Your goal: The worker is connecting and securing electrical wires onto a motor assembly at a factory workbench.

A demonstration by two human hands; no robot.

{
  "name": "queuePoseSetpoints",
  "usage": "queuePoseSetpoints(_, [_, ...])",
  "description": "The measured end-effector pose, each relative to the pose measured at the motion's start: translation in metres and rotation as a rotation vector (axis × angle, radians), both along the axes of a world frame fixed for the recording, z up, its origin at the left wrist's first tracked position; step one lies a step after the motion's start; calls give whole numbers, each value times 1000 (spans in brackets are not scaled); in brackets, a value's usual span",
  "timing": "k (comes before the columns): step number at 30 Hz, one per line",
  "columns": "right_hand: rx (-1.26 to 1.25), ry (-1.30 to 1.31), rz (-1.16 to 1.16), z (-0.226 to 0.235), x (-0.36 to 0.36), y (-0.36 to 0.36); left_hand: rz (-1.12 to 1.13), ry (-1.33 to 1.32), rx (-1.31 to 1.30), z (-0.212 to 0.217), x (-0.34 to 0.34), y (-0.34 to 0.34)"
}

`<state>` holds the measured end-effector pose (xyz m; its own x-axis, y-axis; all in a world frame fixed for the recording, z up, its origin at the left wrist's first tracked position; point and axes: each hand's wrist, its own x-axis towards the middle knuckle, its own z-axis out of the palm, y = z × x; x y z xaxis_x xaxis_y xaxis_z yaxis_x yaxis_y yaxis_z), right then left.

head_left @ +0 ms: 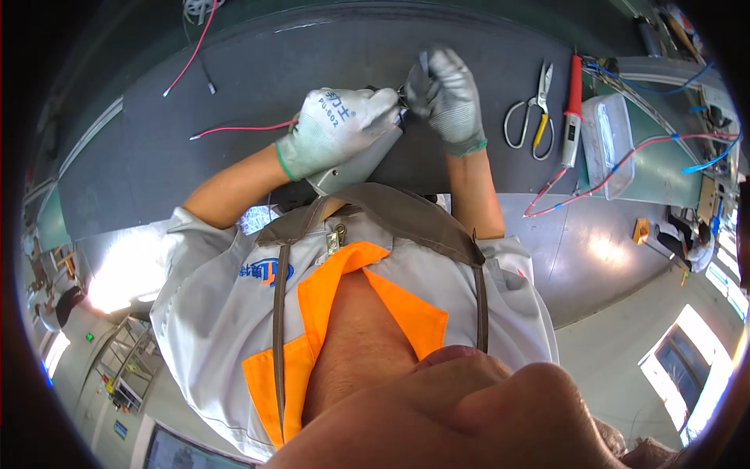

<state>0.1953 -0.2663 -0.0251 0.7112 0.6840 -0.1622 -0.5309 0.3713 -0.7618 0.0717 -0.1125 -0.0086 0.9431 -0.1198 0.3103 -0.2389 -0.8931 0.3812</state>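
**Working with left hand [340, 129] and right hand [453, 94] side by side at the far end of a light grey casing [366, 166]**

Extends both forearms forward over the dark bench [234, 172], slanting the left one in from the side and running the right one almost straight ahead. Wears pale gloves on both hands. Turns the back of the left hand upward, with fingers curled over the casing and directed toward the right hand; grips the casing there, by the look of it. Holds the right hand just beside and slightly farther out, with fingers folded inward near a small dark piece [401, 98] at the casing's far end. Cannot tell, through the blur, whether pinching that piece or only touching it.

Has the casing directly beneath the left hand and to the near left of the right hand, set obliquely from close to the bench's near edge toward the space between both hands. Shows a red wire [242, 128] running leftward from beside the left wrist. Has scissors [538, 100] well to the right of the right hand, with blades directed away from the body, and, beyond them, a red-handled tool [574, 94] just beside a clear plastic tray [608, 144].
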Motion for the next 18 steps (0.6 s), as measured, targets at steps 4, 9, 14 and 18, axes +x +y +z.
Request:
queuePoseSetpoints(4, [-271, -43, 86, 31, -29, -35, -267, -43, 393, 15, 2, 26])
queuePoseSetpoints(9, [-60, -27, -88, 37, -1, -3, -518, 85, 353, 15, 12, 18])
queuePoseSetpoints(14, [-33, -148, -22, 27, 12, 17, -452, 125, 452, 26, 5, 12])
queuePoseSetpoints(18, [-816, -977, -528, 18, 23, -57, -257, 88, 328, 34, 1, 18])
